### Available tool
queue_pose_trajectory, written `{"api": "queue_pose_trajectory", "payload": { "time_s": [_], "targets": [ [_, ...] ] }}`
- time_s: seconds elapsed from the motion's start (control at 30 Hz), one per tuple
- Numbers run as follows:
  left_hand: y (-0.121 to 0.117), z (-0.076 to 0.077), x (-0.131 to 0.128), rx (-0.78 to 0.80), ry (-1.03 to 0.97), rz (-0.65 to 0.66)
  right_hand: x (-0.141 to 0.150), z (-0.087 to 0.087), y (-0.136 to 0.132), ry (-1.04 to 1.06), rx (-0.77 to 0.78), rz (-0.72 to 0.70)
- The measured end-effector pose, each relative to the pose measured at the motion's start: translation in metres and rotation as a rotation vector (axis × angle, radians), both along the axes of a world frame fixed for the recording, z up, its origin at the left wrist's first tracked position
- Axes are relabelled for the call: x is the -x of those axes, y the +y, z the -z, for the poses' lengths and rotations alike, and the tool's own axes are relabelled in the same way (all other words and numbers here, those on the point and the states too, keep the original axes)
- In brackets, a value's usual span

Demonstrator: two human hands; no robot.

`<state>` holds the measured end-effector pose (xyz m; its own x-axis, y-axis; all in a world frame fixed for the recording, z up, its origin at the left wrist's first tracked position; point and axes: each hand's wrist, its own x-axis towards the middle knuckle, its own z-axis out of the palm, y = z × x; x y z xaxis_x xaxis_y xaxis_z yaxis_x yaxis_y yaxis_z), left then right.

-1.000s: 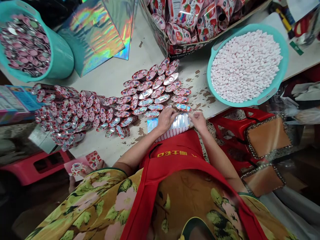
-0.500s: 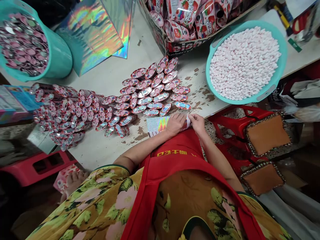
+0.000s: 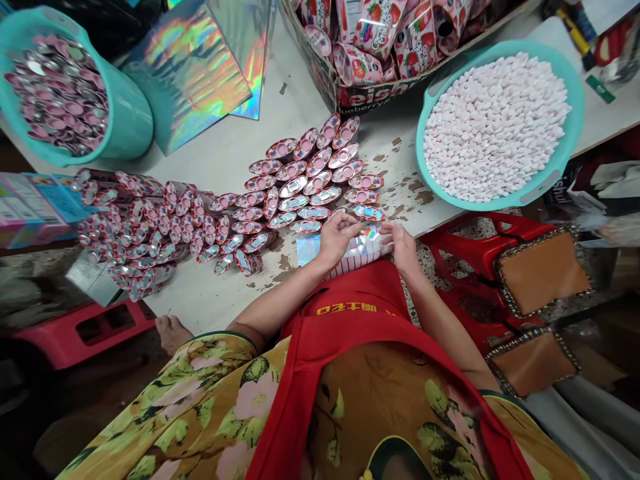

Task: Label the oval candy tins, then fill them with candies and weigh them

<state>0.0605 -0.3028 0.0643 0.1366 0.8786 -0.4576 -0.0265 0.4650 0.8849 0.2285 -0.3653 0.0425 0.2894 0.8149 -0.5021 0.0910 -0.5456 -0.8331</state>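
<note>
A shiny holographic sheet [image 3: 356, 259] with pale stripes along its near side lies at the table's front edge, against the red apron. Over its middle is my left hand [image 3: 336, 237], thumb and fingertips pinched together; whatever sits between them is too small to make out. My right hand [image 3: 404, 250] is at the sheet's right end, fingers loosely bent and apart, with nothing clearly held. Just beyond the hands stand many small pink-and-red packs [image 3: 319, 160] with oval ends up, some with pink discs, others with silvery holographic tops.
A teal basin [image 3: 575, 120] of small white pieces stands at right, a teal bucket [image 3: 133, 120] of pink and silver discs at left. Behind are holographic sheets [image 3: 187, 73] and a carton [image 3: 340, 100] of strawberry packs. Red stools [image 3: 465, 233] stand right; a bare foot [image 3: 173, 333] shows left.
My hands have moved apart over the sheet, uncovering its striped middle. The left has gone from lying flat to a pinch. The right has loosened its pinch. The view has shifted slightly.
</note>
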Motion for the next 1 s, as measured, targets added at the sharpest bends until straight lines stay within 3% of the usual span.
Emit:
{"api": "queue_pose_trajectory", "payload": {
  "time_s": [0.1,0.23,0.4,0.53,0.63,0.73,0.87,1.0],
  "targets": [
    [0.012,0.004,-0.003,0.030,-0.006,-0.083,0.007,-0.010,0.013,0.162,0.048,-0.059],
    [0.026,0.018,0.000,-0.020,0.148,-0.090,0.008,0.001,0.044,0.141,0.005,-0.020],
    [0.056,0.036,-0.003,-0.321,0.687,-0.070,-0.006,0.015,0.090,-0.132,0.024,-0.148],
    [0.065,0.040,-0.013,-0.329,0.960,0.038,-0.009,0.011,0.111,-0.393,0.081,-0.279],
    [0.065,0.040,-0.016,-0.299,1.068,0.147,-0.003,0.008,0.116,-0.560,0.145,-0.335],
    [0.069,0.043,-0.015,-0.297,1.098,0.140,0.001,0.009,0.119,-0.669,0.184,-0.329],
    [0.081,0.044,-0.006,-0.331,1.092,0.167,-0.013,0.017,0.118,-0.676,0.138,-0.182],
    [0.069,0.036,0.012,-0.455,0.997,0.272,-0.036,0.029,0.085,-0.577,-0.003,0.001]
  ]
}}
